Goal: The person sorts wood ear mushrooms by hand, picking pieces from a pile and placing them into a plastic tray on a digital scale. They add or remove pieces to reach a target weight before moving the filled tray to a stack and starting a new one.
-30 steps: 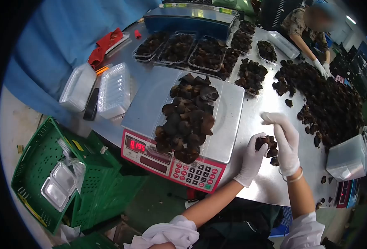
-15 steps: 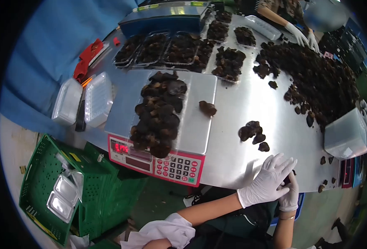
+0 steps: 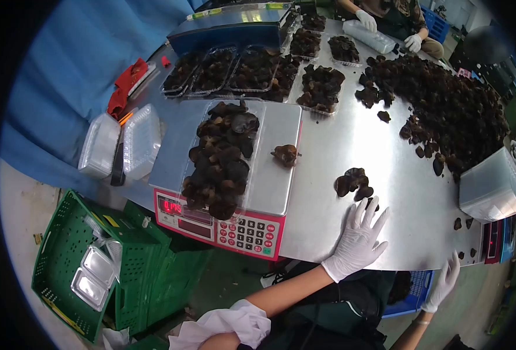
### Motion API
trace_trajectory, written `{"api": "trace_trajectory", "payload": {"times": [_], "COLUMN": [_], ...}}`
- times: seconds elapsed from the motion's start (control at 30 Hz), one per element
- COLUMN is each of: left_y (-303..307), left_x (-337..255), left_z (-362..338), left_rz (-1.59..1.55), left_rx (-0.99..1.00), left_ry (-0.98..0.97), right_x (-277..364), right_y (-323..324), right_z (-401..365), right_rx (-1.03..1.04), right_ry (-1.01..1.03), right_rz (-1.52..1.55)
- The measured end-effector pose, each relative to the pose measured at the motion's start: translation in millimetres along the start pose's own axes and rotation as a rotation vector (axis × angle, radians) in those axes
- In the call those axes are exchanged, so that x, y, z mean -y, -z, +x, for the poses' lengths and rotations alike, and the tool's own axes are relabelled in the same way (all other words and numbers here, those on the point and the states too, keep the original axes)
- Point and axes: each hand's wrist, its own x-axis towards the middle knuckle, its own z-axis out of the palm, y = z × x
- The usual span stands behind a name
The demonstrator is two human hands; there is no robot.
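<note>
My left hand (image 3: 356,244), in a white glove, is open over the metal table. Its fingertips are right at a small dark wood ear mushroom piece (image 3: 373,204), partly hidden, beside a little cluster of wood ear mushrooms (image 3: 353,183). Off the table's front edge, my gloved right hand (image 3: 443,284) is open with fingers stretched upward. To the left, a clear tray heaped with wood ear mushrooms (image 3: 220,160) rests on the red-fronted scale (image 3: 274,235). One loose mushroom (image 3: 285,155) lies on the weighing plate beside that tray.
Filled trays (image 3: 322,88) line the back near a large mushroom pile (image 3: 444,105). Empty trays are stacked left (image 3: 141,142) and right (image 3: 486,189). Green crates (image 3: 132,256) stand lower left; a blue basket (image 3: 412,300) is below the edge. Another person's gloved hand (image 3: 413,42) is across the table.
My hands have parted: the left moved up toward the small cluster, the right moved right and down. The dark piece between them is gone from my fingers. The other person's hands have separated.
</note>
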Motion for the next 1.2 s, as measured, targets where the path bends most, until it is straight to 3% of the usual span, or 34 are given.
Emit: {"api": "trace_trajectory", "payload": {"times": [0.03,0.07,0.17,0.23,0.27,0.33,0.43,0.5,0.6,0.67,0.77,0.9,1.0,1.07,1.2], "left_y": [-0.9,-2.2,-4.6,-16.0,-13.1,-5.5,-4.6,0.8,-6.1,-18.3,-16.1,-5.8,-13.6,7.3,-3.7], "left_x": [0.2,1.1,5.5,4.3,4.3,3.6,6.7,4.3,3.9,5.6,7.4,8.8,7.7,1.7,5.8], "left_z": [0.4,-0.1,-2.0,3.6,-0.5,-6.6,-3.7,-2.8,-2.6,-5.2,-8.6,-7.7,-6.5,-2.9,0.9], "left_rz": [0.002,-0.028,-0.025,-0.78,-0.774,-0.188,-0.302,-0.141,-0.255,-0.347,-0.326,-0.366,-0.146,-0.288,-0.384], "left_rx": [-0.003,-0.016,-0.022,-0.166,-0.179,-0.218,-0.099,-0.019,-0.146,-0.277,-0.244,-0.224,-0.075,-0.302,-0.349], "left_ry": [-0.002,-0.003,-0.023,0.162,0.17,-0.02,0.016,0.02,0.03,-0.031,-0.068,-0.087,-0.02,-0.018,0.042], "right_x": [42.2,79.5,155.1,212.2,237.5,259.7,264.5,265.3,296.2,322.1,335.2,329.4,324.7,316.7,290.8], "right_y": [-29.2,-59.5,-139.2,-193.2,-208.8,-257.4,-301.9,-316.3,-305.0,-303.5,-310.7,-307.2,-289.5,-277.9,-256.5], "right_z": [3.5,1.2,-4.1,-15.3,-18.3,-21.2,-12.7,-7.8,-24.5,-43.1,-60.6,-49.2,-34.0,-22.5,-11.2], "right_rx": [0.094,0.197,0.69,0.841,0.925,0.773,0.815,0.892,0.907,0.835,1.039,1.11,1.089,1.007,1.006], "right_ry": [0.021,0.066,0.451,0.654,0.616,0.882,1.081,0.865,0.866,1.215,1.381,1.373,1.232,1.18,0.994], "right_rz": [-0.069,0.049,0.167,0.249,0.166,0.281,0.163,0.242,0.362,0.52,0.357,0.332,0.359,0.328,0.249]}}
